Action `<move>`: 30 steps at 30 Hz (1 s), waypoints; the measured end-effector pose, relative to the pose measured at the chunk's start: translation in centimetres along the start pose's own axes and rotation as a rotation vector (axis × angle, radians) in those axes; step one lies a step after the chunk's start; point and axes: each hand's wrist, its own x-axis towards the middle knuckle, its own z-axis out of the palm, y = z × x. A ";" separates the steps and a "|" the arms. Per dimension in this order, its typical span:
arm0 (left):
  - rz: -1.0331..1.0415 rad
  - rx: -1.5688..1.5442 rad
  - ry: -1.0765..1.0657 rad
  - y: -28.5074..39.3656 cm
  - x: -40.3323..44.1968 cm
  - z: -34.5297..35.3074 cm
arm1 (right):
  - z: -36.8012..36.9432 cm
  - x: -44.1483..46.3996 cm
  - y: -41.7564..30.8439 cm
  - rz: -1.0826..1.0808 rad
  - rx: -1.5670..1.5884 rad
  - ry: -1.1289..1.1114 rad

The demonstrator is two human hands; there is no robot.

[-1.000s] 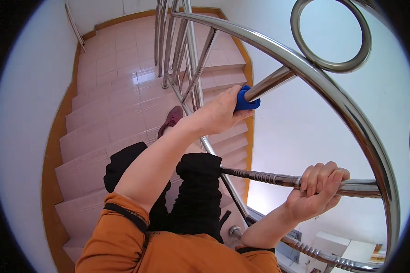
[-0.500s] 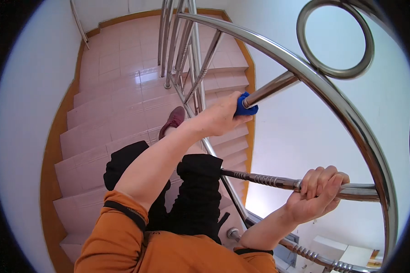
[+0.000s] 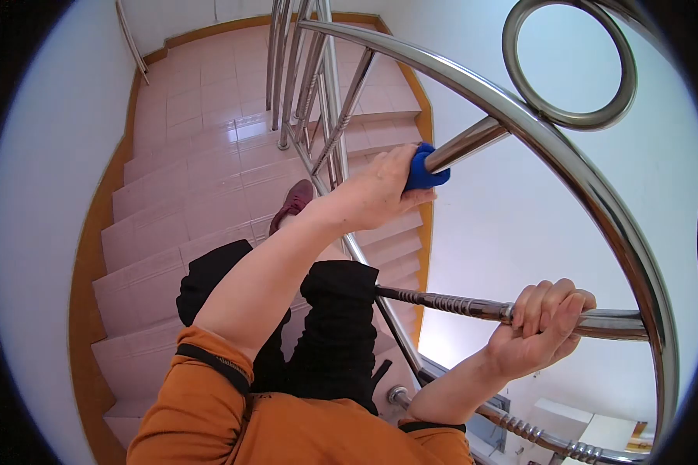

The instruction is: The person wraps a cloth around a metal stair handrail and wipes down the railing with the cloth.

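A blue cloth (image 3: 425,169) is wrapped around a steel baluster (image 3: 470,144) below the curved handrail (image 3: 597,186). My left hand (image 3: 380,188) is closed on the cloth, pressing it round the post. Lower right, my right hand (image 3: 543,322) grips another baluster (image 3: 457,306) with ribbed rings, its fingers curled fully around the bar close to the handrail.
Pink tiled stairs (image 3: 178,225) run along the left beside a white wall (image 3: 46,232). A steel ring (image 3: 512,54) sits on the handrail at the upper right. My maroon shoe (image 3: 295,203) rests on a step. White furniture (image 3: 597,434) shows far below.
My left hand and the blue cloth slid slightly down the baluster, then back up toward the handrail. My right hand has kept its grip on its bar.
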 end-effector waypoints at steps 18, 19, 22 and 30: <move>-0.122 -0.058 -0.090 -1.7 -0.2 0.9 | -0.3 0.0 0.1 0.013 -0.028 0.013; -0.142 -0.063 -0.107 -1.6 -0.2 0.9 | -0.3 0.0 0.1 0.017 -0.034 0.016; -0.131 -0.075 -0.108 -1.8 -0.2 1.0 | -0.4 0.0 0.1 0.014 -0.017 0.023; -0.117 -0.048 -0.105 -2.7 -0.3 1.2 | -0.1 0.0 -0.1 0.013 -0.033 0.014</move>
